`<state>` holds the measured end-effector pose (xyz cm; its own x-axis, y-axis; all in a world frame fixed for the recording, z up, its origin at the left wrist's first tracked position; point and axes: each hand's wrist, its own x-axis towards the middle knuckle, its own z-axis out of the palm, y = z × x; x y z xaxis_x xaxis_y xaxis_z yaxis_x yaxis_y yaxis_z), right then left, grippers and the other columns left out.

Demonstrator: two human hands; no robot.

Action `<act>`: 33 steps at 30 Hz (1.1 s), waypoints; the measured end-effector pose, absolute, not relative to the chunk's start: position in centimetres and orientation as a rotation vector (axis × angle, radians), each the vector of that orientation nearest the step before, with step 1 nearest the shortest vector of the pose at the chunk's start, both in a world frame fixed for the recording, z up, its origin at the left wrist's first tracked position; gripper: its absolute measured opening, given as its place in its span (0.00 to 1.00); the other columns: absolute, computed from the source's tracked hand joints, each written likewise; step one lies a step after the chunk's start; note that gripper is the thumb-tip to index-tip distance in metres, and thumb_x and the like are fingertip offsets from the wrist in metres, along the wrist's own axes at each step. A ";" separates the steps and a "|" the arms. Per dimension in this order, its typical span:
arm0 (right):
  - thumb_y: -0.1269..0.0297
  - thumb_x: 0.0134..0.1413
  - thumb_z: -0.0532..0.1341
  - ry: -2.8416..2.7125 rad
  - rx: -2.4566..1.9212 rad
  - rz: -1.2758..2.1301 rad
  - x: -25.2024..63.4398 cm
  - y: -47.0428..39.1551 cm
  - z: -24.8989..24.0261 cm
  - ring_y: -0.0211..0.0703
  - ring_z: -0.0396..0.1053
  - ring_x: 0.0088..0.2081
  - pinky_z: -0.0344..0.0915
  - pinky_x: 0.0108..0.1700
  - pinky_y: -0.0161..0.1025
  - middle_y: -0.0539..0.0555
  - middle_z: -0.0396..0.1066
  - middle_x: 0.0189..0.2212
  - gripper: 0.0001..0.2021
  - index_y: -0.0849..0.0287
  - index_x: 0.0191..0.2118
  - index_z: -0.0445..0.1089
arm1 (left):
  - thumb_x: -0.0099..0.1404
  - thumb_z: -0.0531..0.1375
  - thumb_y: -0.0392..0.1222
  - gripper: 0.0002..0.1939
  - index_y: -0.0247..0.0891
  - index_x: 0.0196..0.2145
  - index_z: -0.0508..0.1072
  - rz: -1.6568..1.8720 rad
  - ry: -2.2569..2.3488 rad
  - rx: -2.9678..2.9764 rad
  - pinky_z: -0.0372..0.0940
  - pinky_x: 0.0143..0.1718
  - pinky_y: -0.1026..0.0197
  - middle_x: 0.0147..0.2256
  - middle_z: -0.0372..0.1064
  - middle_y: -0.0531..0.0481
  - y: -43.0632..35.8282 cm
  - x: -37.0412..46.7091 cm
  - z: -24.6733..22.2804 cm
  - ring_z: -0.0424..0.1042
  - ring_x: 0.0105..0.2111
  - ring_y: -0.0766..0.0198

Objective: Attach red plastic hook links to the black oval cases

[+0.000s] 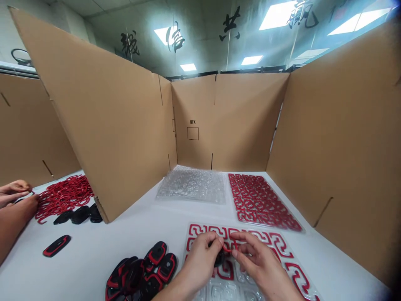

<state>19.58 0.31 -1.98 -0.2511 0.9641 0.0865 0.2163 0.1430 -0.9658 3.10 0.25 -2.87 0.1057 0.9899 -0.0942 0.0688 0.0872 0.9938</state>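
My left hand (200,257) is closed on a small black plastic part (219,258), mostly hidden by the fingers. Thumb and forefinger of my right hand (261,263) pinch one end of a thin red strip (227,249), whose other end reaches the black part. Both hands are above a clear plastic tray (225,292) that carries red curved strips (282,244) in its pockets; several front pockets hold none. Left of my left hand lies a heap of black parts with red trim (156,259).
Behind lie a second tray of red strips (263,200) and stacked clear trays (192,186). Cardboard walls (232,121) enclose the white table on three sides. Past the left wall, another person's hands (19,198) work beside a red strip pile (67,194) and black parts (79,214).
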 end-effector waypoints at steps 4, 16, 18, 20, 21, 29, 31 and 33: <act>0.50 0.46 0.65 -1.544 -1.193 1.150 19.6 0.5 -1.9 0.45 0.72 0.33 0.69 0.32 0.37 0.56 0.73 0.37 0.24 0.57 0.48 0.68 | 0.54 0.56 0.65 0.23 0.40 0.24 0.62 1.007 1.243 1.219 0.50 0.12 0.68 0.16 0.54 0.61 0.1 3.2 -2.4 0.53 0.12 0.71; 0.51 0.49 0.65 -1.478 -1.153 1.190 19.8 0.8 -2.2 0.38 0.67 0.26 0.62 0.26 0.33 0.48 0.68 0.27 0.18 0.58 0.40 0.68 | 0.58 0.57 0.55 0.15 0.40 0.27 0.69 1.026 1.357 1.373 0.56 0.20 0.66 0.18 0.60 0.58 0.2 2.8 -2.7 0.59 0.17 0.67; 0.53 0.49 0.63 -1.506 -1.189 1.173 20.3 1.0 -1.5 0.38 0.67 0.25 0.62 0.25 0.33 0.48 0.68 0.25 0.16 0.59 0.38 0.68 | 0.58 0.56 0.55 0.15 0.40 0.26 0.68 1.017 1.348 1.382 0.55 0.20 0.65 0.19 0.59 0.58 0.1 2.7 -2.6 0.60 0.18 0.67; 0.54 0.50 0.62 -1.550 -1.251 1.172 21.0 1.3 -0.6 0.37 0.67 0.23 0.61 0.25 0.33 0.47 0.68 0.22 0.13 0.59 0.34 0.68 | 0.59 0.55 0.53 0.14 0.40 0.25 0.68 1.047 1.324 1.417 0.56 0.23 0.65 0.20 0.59 0.58 0.0 2.6 -2.4 0.61 0.20 0.66; 0.55 0.49 0.63 -1.561 -1.275 1.170 21.4 1.4 -0.2 0.36 0.66 0.22 0.61 0.25 0.33 0.46 0.67 0.21 0.12 0.59 0.33 0.67 | 0.60 0.55 0.51 0.14 0.39 0.25 0.68 1.086 1.316 1.453 0.57 0.26 0.65 0.21 0.61 0.57 -0.1 2.6 -2.3 0.62 0.23 0.65; 0.54 0.47 0.64 -1.525 -1.188 1.307 21.7 0.8 1.0 0.37 0.69 0.24 0.63 0.28 0.34 0.47 0.71 0.21 0.14 0.58 0.31 0.64 | 0.58 0.57 0.59 0.20 0.37 0.28 0.72 1.094 1.222 1.242 0.55 0.22 0.65 0.22 0.60 0.57 -0.3 2.5 -2.2 0.59 0.20 0.68; 0.54 0.49 0.63 -1.529 -1.170 1.298 21.4 0.6 0.8 0.38 0.69 0.25 0.64 0.29 0.34 0.48 0.71 0.22 0.13 0.57 0.31 0.63 | 0.52 0.62 0.59 0.22 0.37 0.36 0.73 1.096 1.136 1.013 0.59 0.23 0.64 0.25 0.64 0.57 -0.2 2.5 -2.2 0.62 0.20 0.68; 0.55 0.50 0.62 -1.537 -1.171 1.252 21.2 0.5 0.6 0.38 0.69 0.26 0.64 0.29 0.34 0.47 0.70 0.23 0.12 0.57 0.31 0.62 | 0.48 0.66 0.53 0.24 0.37 0.40 0.72 1.128 1.037 0.888 0.65 0.29 0.61 0.29 0.69 0.53 -0.1 2.5 -2.1 0.68 0.25 0.66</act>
<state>21.15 0.52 0.64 -0.2367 0.9710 0.0352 0.1619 0.0751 -0.9839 2.49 -0.09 -2.11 0.1025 0.9762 -0.1912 -0.2724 0.2124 0.9384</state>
